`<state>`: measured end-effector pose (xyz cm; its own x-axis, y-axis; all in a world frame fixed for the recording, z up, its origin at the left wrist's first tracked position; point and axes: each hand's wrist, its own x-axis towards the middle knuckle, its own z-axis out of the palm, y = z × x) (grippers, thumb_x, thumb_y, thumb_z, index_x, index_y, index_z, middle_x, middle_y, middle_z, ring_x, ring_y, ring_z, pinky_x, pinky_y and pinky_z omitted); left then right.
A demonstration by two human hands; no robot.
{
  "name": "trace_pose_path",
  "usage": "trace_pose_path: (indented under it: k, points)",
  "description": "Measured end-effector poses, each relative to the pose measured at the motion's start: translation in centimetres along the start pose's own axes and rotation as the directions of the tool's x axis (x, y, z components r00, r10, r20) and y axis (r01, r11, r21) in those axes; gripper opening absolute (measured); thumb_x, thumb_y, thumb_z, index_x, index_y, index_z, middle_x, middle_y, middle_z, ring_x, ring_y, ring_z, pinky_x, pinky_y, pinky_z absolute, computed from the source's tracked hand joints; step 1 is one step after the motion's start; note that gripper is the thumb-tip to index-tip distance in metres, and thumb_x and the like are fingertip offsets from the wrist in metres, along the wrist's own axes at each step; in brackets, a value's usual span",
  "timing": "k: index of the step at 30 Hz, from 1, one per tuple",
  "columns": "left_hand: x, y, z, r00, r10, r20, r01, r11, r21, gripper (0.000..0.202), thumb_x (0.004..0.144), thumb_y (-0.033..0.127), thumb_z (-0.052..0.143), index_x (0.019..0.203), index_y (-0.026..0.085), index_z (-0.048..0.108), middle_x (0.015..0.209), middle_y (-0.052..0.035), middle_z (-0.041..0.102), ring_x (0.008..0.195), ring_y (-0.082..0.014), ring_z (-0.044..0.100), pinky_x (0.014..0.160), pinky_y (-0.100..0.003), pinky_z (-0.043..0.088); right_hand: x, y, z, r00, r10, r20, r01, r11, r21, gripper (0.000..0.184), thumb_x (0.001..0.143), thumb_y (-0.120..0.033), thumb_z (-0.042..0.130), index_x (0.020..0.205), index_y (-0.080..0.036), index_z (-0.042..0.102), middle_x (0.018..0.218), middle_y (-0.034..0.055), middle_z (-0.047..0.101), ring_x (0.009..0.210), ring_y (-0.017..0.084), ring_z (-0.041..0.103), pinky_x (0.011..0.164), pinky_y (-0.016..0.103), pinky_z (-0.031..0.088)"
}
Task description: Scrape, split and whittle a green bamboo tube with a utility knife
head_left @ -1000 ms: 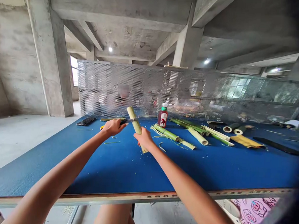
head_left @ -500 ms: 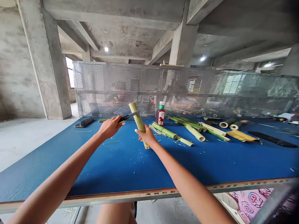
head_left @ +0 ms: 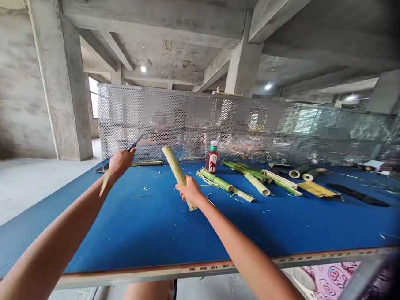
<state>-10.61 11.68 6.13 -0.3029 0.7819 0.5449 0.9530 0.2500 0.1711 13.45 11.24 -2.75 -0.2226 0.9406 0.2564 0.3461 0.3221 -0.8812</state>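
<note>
Left hand (head_left: 121,161), drawn away from the green bamboo section (head_left: 175,169), has its grip closed on what appears to be a small knife (head_left: 134,142); right hand (head_left: 190,190) grips the tilted section, lower end on the blue tabletop (head_left: 133,235).

Identify the following parts in the head view. Your left forearm (head_left: 51,225) and right forearm (head_left: 248,249) are uncovered along their full visible length, and each tapers smoothly toward the wrist. Your left hand (head_left: 121,162) and right hand (head_left: 190,190) are bare and show no glove or wrist strap. At the bottom centre of the view, note your bare thighs (head_left: 147,296). A dark blurred shape (head_left: 382,295) occupies the lower right corner; you cannot determine whether it belongs to your body.
</note>
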Motion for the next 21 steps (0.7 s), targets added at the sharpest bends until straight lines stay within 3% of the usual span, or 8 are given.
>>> trace_pose_path:
  k: [2, 4, 6, 8, 12, 16, 21]
  points:
    - [-0.7, 0.5, -0.3, 0.997, 0.061, -0.044, -0.063, 0.997, -0.038, 0.073, 0.083, 0.057, 0.005, 0.084, 0.010, 0.062, 0.082, -0.0184, 0.064, 0.079, -0.0264, 0.061, 0.061, -0.030, 0.042, 0.5, 0.2, -0.2, 0.996, 0.089, 0.028, -0.092, 0.988, 0.121, 0.014, 0.067, -0.019, 0.053, 0.076, -0.018, 0.043, 0.042, -0.0073, 0.044, 0.031, 0.008, 0.042, 0.032, 0.019, 0.035]
    - [-2.7, 2.1, 0.2, 0.977, 0.213, 0.019, -0.211, 0.975, -0.073, 0.073, 0.081, 0.061, 0.005, 0.080, 0.015, 0.062, 0.076, -0.0138, 0.065, 0.074, -0.0247, 0.061, 0.059, -0.029, 0.041, 0.9, 0.4, -0.1, 0.993, 0.108, 0.047, -0.116, 0.971, 0.208, 0.014, 0.068, -0.024, 0.054, 0.073, -0.018, 0.042, 0.042, -0.0067, 0.044, 0.031, 0.008, 0.041, 0.032, 0.019, 0.036]
    - [-4.9, 3.7, 1.1, 0.929, 0.354, 0.103, -0.348, 0.935, -0.075, 0.072, 0.079, 0.064, 0.008, 0.076, 0.017, 0.062, 0.071, -0.0109, 0.064, 0.068, -0.0236, 0.061, 0.056, -0.028, 0.040, 0.9, 0.4, 0.2, 0.995, 0.100, 0.028, -0.103, 0.968, 0.228, 0.016, 0.068, -0.027, 0.056, 0.070, -0.018, 0.043, 0.041, -0.0062, 0.044, 0.031, 0.008, 0.041, 0.032, 0.019, 0.036]
    - [-6.1, 4.8, 2.0, 0.902, 0.412, 0.129, -0.413, 0.911, -0.023, 0.070, 0.078, 0.066, 0.011, 0.075, 0.017, 0.062, 0.070, -0.0104, 0.064, 0.067, -0.0237, 0.061, 0.056, -0.029, 0.039, 0.8, 0.2, 0.5, 0.995, 0.096, -0.001, -0.094, 0.979, 0.181, 0.013, 0.065, -0.023, 0.056, 0.068, -0.017, 0.044, 0.039, -0.0059, 0.044, 0.030, 0.008, 0.042, 0.031, 0.019, 0.035]
    - [-4.9, 5.2, 3.0, 0.907, 0.411, 0.090, -0.417, 0.908, 0.051, 0.069, 0.077, 0.067, 0.016, 0.080, 0.015, 0.062, 0.074, -0.0133, 0.064, 0.073, -0.0270, 0.061, 0.060, -0.032, 0.040, 0.9, -0.2, 0.6, 0.989, 0.133, -0.058, -0.128, 0.989, 0.072, 0.008, 0.061, -0.016, 0.053, 0.064, -0.017, 0.046, 0.039, -0.0049, 0.045, 0.030, 0.010, 0.044, 0.030, 0.019, 0.035]
    - [-2.5, 6.4, 3.3, 0.911, 0.407, 0.060, -0.410, 0.911, 0.040, 0.071, 0.079, 0.064, 0.014, 0.085, 0.013, 0.063, 0.078, -0.0159, 0.064, 0.078, -0.0287, 0.061, 0.063, -0.034, 0.041, 1.4, -0.2, -0.1, 0.979, 0.157, -0.133, -0.145, 0.985, 0.098, 0.006, 0.061, -0.016, 0.052, 0.062, -0.016, 0.046, 0.039, -0.0035, 0.046, 0.032, 0.010, 0.045, 0.031, 0.020, 0.037]
    - [-2.1, 8.7, 3.9, 0.897, 0.435, 0.080, -0.439, 0.898, 0.037, 0.070, 0.078, 0.065, 0.016, 0.085, 0.013, 0.063, 0.078, -0.0158, 0.064, 0.078, -0.0285, 0.061, 0.064, -0.034, 0.041, 1.6, 0.3, -1.5, 0.965, 0.199, -0.170, -0.183, 0.978, 0.102, 0.007, 0.060, -0.017, 0.053, 0.064, -0.016, 0.047, 0.039, -0.0030, 0.047, 0.032, 0.010, 0.046, 0.031, 0.020, 0.038]
